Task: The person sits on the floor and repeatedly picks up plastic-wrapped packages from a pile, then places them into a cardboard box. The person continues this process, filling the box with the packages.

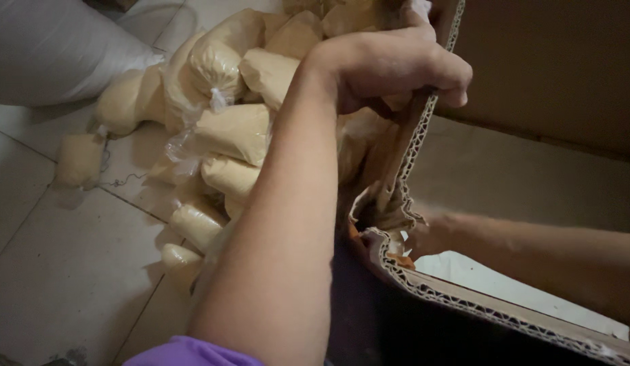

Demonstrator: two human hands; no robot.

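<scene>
Looking down, you see a floor (71, 271) of pale square tiles, dim and a little dusty, with a large white sack (51, 54) slumped in the upper left corner. A heap of clear plastic bags (234, 129) filled with yellowish powder lies on the tiles, one small bag (78, 159) a little apart at the left. A cardboard box (532, 169) stands open on the right, its torn corrugated edge running down the middle of the view.

Your left hand (389, 64) reaches across the heap and your fingers (450, 74) curl tight over the box's upright wall, thumb side hidden behind the cardboard. The bags lie just under and behind your wrist, touching the box's outer side.

Your right hand (430, 234) goes inside the box, low near the torn corner; it is blurred and partly hidden by the edge, so you cannot tell whether it grips anything. A white sheet (505, 285) lies on the box bottom just beneath your forearm.
</scene>
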